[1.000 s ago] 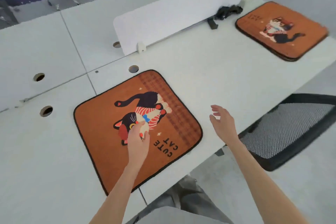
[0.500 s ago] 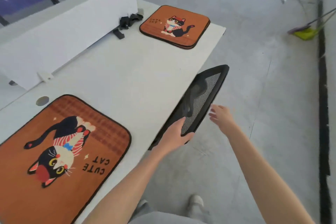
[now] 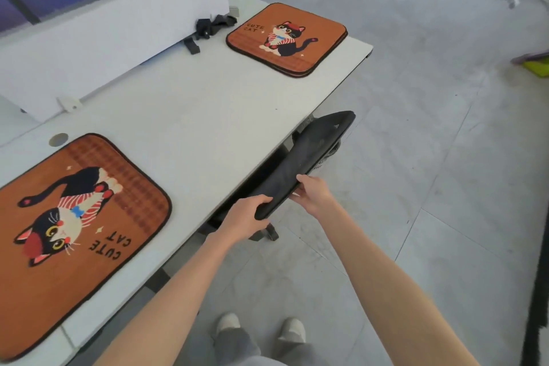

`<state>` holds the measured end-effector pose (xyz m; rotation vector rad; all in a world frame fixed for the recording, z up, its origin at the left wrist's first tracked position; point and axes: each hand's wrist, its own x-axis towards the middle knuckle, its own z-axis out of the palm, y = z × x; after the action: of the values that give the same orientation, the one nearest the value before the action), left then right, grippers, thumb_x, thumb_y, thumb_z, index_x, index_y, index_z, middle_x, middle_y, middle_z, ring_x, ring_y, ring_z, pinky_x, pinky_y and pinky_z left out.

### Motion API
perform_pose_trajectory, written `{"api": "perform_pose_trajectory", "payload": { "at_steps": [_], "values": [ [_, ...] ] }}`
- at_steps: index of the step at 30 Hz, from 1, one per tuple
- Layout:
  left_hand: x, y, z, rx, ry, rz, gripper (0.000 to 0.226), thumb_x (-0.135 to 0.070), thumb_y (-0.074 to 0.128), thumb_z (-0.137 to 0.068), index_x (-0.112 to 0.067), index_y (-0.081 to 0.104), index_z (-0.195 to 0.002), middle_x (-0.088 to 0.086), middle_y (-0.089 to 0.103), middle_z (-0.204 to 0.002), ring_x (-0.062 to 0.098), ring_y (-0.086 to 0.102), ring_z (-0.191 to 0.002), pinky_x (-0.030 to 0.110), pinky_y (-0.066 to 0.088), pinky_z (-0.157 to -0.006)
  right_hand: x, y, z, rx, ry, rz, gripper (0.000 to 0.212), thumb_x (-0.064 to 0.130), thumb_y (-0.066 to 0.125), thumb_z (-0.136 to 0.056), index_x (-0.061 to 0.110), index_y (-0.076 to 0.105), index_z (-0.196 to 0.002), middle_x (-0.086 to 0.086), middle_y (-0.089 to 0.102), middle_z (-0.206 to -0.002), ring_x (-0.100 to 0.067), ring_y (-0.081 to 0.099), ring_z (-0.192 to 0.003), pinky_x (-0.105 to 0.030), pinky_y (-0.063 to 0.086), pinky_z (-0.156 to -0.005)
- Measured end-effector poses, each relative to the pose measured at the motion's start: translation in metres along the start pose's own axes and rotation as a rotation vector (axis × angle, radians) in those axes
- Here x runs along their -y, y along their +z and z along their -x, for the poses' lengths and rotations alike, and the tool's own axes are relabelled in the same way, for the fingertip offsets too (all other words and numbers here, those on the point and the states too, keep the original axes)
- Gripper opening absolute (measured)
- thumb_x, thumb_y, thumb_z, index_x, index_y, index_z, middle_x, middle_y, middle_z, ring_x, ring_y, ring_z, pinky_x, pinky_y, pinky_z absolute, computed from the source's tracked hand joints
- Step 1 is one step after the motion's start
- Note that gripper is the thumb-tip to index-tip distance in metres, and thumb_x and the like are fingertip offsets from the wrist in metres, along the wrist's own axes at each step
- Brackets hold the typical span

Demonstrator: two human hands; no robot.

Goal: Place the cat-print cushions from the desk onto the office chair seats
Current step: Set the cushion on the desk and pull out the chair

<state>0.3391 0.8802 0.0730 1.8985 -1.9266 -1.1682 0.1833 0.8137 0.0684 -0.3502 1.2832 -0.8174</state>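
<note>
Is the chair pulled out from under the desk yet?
Not yet: the chair's backrest sits against the desk edge, both hands gripping it.

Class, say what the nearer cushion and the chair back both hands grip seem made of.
Nearer cushion: printed fabric, matte, probably woven; checked weave, dark stitched edging. Chair back: black mesh, likely synthetic; fine net texture. Left hand and right hand grip it.

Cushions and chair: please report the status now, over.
Both hands, left and right, grip the chair backrest. Near cushion and far cushion lie on the desk, untouched. Chair sits tucked under the desk edge.
</note>
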Motion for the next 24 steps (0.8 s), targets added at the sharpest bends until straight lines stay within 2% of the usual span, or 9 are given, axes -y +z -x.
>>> {"api": "perform_pose_trajectory", "payload": {
  "at_steps": [4, 7, 11, 13, 16, 20, 24],
  "values": [
    [-0.003, 0.004, 0.008, 0.057, 0.025, 0.012, 0.056, -0.013, 0.067, -0.08, -0.016, 0.047, -0.133, 0.001, 0.055, -0.134, 0.017, 0.052, -0.121, 0.027, 0.042, -0.102, -0.01, -0.01, 0.008, -0.061, -0.043, 0.012, 0.012, 0.004, 0.043, -0.094, 0.002, 0.052, -0.087, -0.008, 0.052, -0.077, -0.018, 0.054, -0.073, -0.042, 0.049, -0.091],
    [-0.008, 0.015, 0.017, 0.093, 0.057, 0.02, 0.055, -0.014, 0.067, -0.08, -0.017, 0.048, -0.131, 0.0, 0.056, -0.132, 0.016, 0.054, -0.12, 0.029, 0.044, -0.102, -0.021, -0.028, 0.016, -0.085, -0.066, 0.007, 0.018, 0.005, 0.044, -0.094, 0.006, 0.054, -0.079, -0.009, 0.054, -0.078, -0.019, 0.054, -0.073, -0.044, 0.051, -0.087],
    [-0.015, 0.035, 0.03, 0.099, 0.088, 0.066, 0.051, -0.015, 0.066, -0.076, -0.025, 0.053, -0.125, -0.003, 0.063, -0.119, 0.02, 0.065, -0.099, 0.039, 0.056, -0.086, -0.028, -0.054, 0.036, -0.099, -0.11, -0.063, 0.021, 0.0, 0.042, -0.092, 0.004, 0.053, -0.074, -0.01, 0.054, -0.072, -0.02, 0.054, -0.069, -0.04, 0.052, -0.074],
    [-0.023, 0.046, 0.037, 0.096, 0.105, 0.078, 0.051, -0.017, 0.067, -0.074, -0.025, 0.055, -0.123, -0.005, 0.064, -0.118, 0.018, 0.066, -0.097, 0.037, 0.056, -0.085, -0.032, -0.071, 0.046, -0.11, -0.136, -0.063, 0.023, 0.0, 0.043, -0.092, 0.004, 0.052, -0.071, -0.01, 0.054, -0.071, -0.02, 0.053, -0.068, -0.039, 0.052, -0.072],
    [-0.039, 0.068, 0.045, 0.088, 0.136, 0.079, 0.053, -0.018, 0.068, -0.073, -0.025, 0.056, -0.124, -0.005, 0.064, -0.119, 0.017, 0.063, -0.103, 0.037, 0.051, -0.091, -0.037, -0.096, 0.06, -0.12, -0.166, -0.053, 0.024, 0.002, 0.044, -0.093, 0.004, 0.052, -0.07, -0.012, 0.054, -0.073, -0.023, 0.056, -0.073, -0.042, 0.052, -0.078],
    [-0.069, 0.096, 0.047, 0.078, 0.154, 0.092, 0.053, -0.014, 0.066, -0.073, -0.021, 0.055, -0.125, 0.001, 0.065, -0.119, 0.022, 0.061, -0.107, 0.035, 0.048, -0.094, -0.026, -0.12, 0.074, -0.177, -0.197, -0.061, 0.029, 0.001, 0.041, -0.093, 0.006, 0.049, -0.066, -0.008, 0.049, -0.065, -0.018, 0.05, -0.061, -0.038, 0.052, -0.068],
    [-0.096, 0.12, 0.044, 0.074, 0.168, 0.103, 0.054, -0.016, 0.064, -0.073, -0.022, 0.054, -0.125, 0.002, 0.067, -0.117, 0.024, 0.064, -0.1, 0.033, 0.049, -0.092, -0.013, -0.148, 0.081, -0.218, -0.187, -0.042, 0.028, 0.002, 0.041, -0.093, 0.007, 0.049, -0.067, -0.007, 0.047, -0.065, -0.016, 0.047, -0.058, -0.038, 0.051, -0.066]
  ]
}}
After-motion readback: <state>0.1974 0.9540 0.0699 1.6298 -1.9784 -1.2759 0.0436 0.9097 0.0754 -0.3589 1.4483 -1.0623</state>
